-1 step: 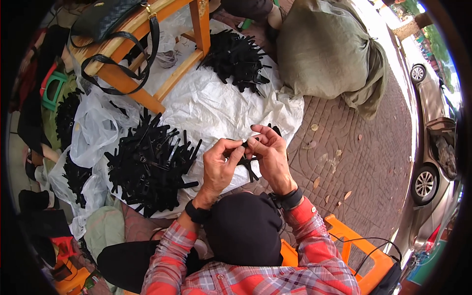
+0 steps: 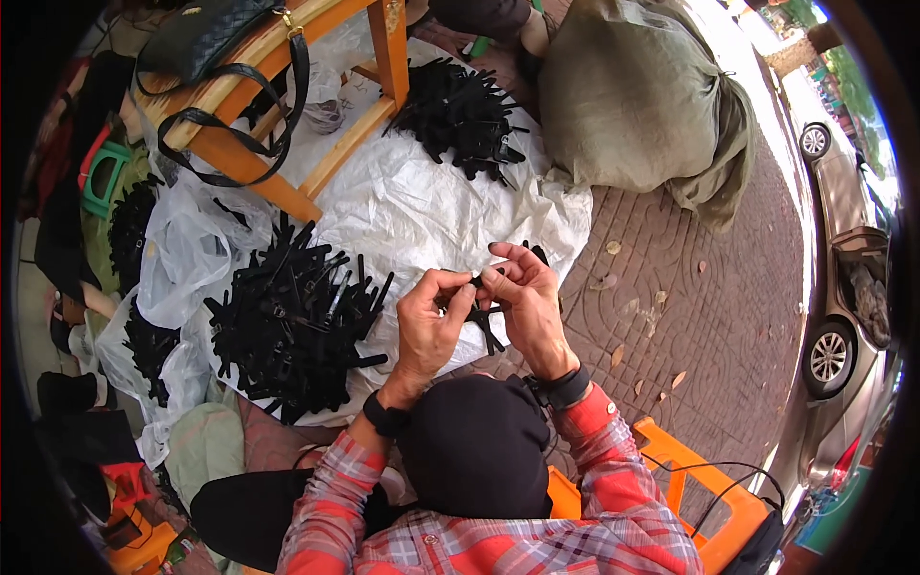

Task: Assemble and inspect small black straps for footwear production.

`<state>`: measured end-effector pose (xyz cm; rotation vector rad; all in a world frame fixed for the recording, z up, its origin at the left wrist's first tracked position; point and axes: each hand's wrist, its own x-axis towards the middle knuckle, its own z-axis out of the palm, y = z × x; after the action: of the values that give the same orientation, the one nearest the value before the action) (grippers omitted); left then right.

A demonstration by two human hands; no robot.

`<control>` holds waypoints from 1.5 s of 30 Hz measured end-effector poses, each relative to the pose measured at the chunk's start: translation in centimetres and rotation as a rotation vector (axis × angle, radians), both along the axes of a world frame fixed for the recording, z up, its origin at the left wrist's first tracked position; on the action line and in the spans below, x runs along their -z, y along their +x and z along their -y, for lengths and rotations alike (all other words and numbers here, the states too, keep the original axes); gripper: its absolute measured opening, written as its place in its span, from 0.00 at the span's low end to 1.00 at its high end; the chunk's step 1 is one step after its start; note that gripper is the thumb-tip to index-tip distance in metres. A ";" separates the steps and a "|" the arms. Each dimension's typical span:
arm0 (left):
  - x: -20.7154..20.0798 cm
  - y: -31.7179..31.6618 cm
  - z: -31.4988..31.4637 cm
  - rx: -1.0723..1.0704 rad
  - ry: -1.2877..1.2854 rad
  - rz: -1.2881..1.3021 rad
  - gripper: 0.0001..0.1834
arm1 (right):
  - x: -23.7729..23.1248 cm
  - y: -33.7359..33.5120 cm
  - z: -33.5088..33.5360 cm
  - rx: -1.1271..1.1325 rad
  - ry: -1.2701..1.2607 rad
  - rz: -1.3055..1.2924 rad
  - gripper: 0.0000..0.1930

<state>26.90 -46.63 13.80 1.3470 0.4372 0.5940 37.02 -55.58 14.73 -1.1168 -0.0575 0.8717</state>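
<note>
My left hand point(image 2: 429, 321) and my right hand point(image 2: 533, 311) meet over the near edge of a white sheet point(image 2: 383, 206). Both pinch a small black strap piece point(image 2: 493, 333) between thumb and fingers. Its lower ends hang below the fingertips, and the gripped part is mostly hidden. Beside my left hand lies a large heap of black straps point(image 2: 287, 331), some with small shiny metal buckles. Farther off on the sheet is a second black strap pile point(image 2: 460, 120).
An orange wooden bench point(image 2: 326, 177) with a black handbag point(image 2: 206, 38) stands at the far left. Clear plastic bags point(image 2: 187, 259) lie below it. A bulging grey-green sack point(image 2: 632, 101) sits far right. An orange plastic stool point(image 2: 709, 489) is near right. A car point(image 2: 843, 287) stands beyond the paving.
</note>
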 end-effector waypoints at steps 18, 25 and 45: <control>-0.4 0.5 -0.7 -0.011 0.128 -0.180 0.07 | 0.9 0.9 0.2 -0.014 0.105 -0.273 0.18; -0.4 0.3 -0.8 -0.013 0.291 -0.199 0.08 | 1.2 0.8 0.4 -0.022 0.154 -0.380 0.18; -2.1 0.2 -1.7 0.030 0.053 -0.327 0.05 | -1.0 -1.2 -1.2 0.005 -0.317 0.468 0.23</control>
<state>27.12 -44.91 15.86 1.5056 0.6683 0.3616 35.86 -54.43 15.73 -1.6030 -0.3111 0.6105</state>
